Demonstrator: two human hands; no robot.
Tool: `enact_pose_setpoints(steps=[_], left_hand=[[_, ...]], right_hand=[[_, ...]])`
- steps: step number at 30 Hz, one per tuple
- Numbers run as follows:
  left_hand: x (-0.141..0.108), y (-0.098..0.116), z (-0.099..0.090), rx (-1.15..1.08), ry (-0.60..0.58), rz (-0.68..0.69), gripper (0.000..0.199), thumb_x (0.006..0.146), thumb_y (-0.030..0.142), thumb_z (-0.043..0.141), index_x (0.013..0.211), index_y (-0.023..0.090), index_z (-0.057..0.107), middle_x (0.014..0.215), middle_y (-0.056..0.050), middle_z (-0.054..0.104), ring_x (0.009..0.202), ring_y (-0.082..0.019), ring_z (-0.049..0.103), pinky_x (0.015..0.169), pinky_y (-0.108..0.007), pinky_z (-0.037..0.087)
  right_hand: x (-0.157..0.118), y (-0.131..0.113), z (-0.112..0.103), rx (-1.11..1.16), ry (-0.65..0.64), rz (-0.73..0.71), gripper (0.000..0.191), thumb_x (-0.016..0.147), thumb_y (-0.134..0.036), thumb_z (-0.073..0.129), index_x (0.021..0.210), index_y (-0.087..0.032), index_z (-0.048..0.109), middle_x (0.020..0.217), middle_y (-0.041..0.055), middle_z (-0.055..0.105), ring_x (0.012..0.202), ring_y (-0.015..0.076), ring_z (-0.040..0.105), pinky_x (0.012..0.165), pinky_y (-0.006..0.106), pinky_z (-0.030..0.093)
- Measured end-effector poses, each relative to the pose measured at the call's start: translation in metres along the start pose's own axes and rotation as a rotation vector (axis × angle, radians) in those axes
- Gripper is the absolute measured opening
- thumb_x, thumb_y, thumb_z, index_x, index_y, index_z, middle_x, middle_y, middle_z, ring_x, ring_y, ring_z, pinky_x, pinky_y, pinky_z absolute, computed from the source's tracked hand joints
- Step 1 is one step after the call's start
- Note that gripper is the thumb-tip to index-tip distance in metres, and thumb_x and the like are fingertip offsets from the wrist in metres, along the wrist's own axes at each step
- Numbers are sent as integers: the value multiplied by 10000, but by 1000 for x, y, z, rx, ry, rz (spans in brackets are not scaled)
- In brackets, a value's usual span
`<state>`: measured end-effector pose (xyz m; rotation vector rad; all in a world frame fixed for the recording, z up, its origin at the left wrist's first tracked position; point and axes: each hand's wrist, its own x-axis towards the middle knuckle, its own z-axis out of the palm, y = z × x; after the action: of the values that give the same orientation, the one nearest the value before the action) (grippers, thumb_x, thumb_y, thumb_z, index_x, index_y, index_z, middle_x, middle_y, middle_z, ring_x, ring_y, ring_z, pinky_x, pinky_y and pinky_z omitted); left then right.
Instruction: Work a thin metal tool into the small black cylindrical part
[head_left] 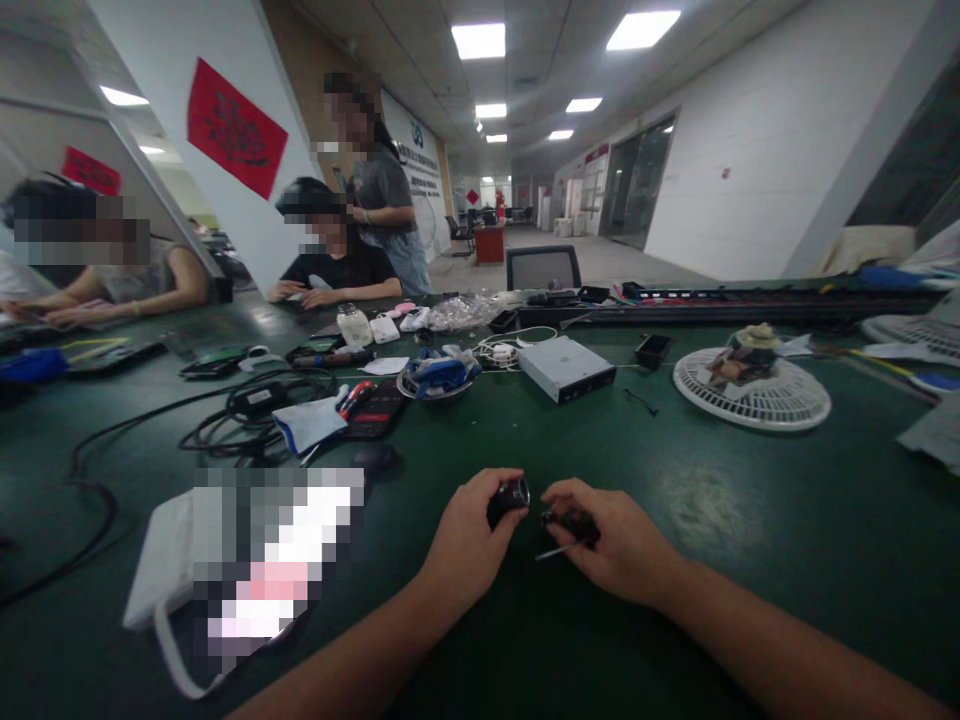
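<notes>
My left hand (469, 535) grips a short black cylindrical part (508, 502) at its fingertips, above the green bench mat (750, 560). My right hand (615, 540) holds a small black-handled screwdriver (574, 526) beside that part. Its thin metal shaft (551, 552) sticks out low to the left, below the cylinder. The tip does not appear to touch the part. My fingers hide much of both objects. The two hands are close together but apart.
A white-and-pink pixelated bag (165, 560) lies left of my hands. Farther off are a black cable tangle (255, 420), a silver optical drive (566, 368) and a white fan guard (750, 410). Several co-workers sit or stand across the bench.
</notes>
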<state>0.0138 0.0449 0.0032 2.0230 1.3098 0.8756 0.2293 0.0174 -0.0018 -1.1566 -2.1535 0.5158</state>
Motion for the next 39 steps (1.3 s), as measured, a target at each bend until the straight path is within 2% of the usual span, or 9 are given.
enact_pose_setpoints(steps=[7, 17, 20, 24, 26, 32, 36, 39], left_hand=[[-3, 5, -2, 55, -108, 99, 333, 800, 164, 733, 1108, 282, 684, 1110, -5, 710, 1041, -225, 638, 956, -410, 480], [-6, 8, -2, 101, -181, 254, 353, 788, 132, 766, 1100, 269, 673, 1111, 14, 720, 1042, -194, 631, 941, -362, 463], [-6, 8, -2, 102, -200, 284, 362, 785, 129, 772, 1106, 265, 676, 1134, 9, 724, 1062, -196, 635, 963, -366, 457], [-6, 8, -2, 101, -210, 309, 365, 808, 141, 757, 1144, 255, 671, 1159, -8, 725, 1068, -204, 638, 963, -376, 456], [-6, 8, -3, 97, -226, 323, 355, 822, 142, 746, 1150, 254, 669, 1163, -6, 726, 1065, -200, 640, 956, -373, 452], [-6, 6, -3, 59, -265, 377, 358, 800, 87, 745, 1105, 260, 672, 1152, 25, 730, 1055, -181, 645, 952, -357, 437], [-7, 4, -1, 49, -236, 385, 329, 800, 79, 732, 1072, 254, 671, 1129, 23, 731, 1052, -180, 643, 958, -353, 437], [-7, 5, -1, 38, -190, 335, 329, 792, 72, 726, 1056, 260, 670, 1112, 24, 725, 1053, -181, 640, 957, -350, 446]], right_hand=[[3, 8, 0, 38, 103, -77, 173, 922, -151, 585, 1030, -242, 685, 1031, 20, 699, 926, 154, 669, 819, 286, 521], [2, 11, 2, 103, 112, -73, 41, 885, -180, 686, 890, -220, 697, 884, 2, 684, 792, 137, 649, 725, 266, 500], [1, 10, 1, 125, 105, -81, 79, 869, -149, 684, 886, -222, 708, 906, 5, 674, 800, 130, 644, 726, 256, 498], [1, 9, 0, 132, 30, -91, 129, 837, -140, 683, 935, -223, 698, 944, 10, 666, 791, 134, 642, 698, 256, 497], [0, 8, 1, 114, 12, -64, 118, 823, -145, 686, 915, -218, 675, 926, 5, 657, 755, 130, 631, 662, 252, 485], [4, 9, 4, 48, 25, 144, 136, 808, -237, 747, 851, -223, 619, 757, -38, 611, 636, 119, 553, 570, 248, 408], [6, 5, 2, 78, 7, 147, 179, 813, -243, 757, 953, -244, 645, 829, -35, 632, 683, 123, 570, 608, 252, 431], [5, 1, -2, 112, -4, 121, 238, 829, -243, 741, 1041, -250, 634, 920, -19, 636, 724, 124, 591, 637, 256, 459]])
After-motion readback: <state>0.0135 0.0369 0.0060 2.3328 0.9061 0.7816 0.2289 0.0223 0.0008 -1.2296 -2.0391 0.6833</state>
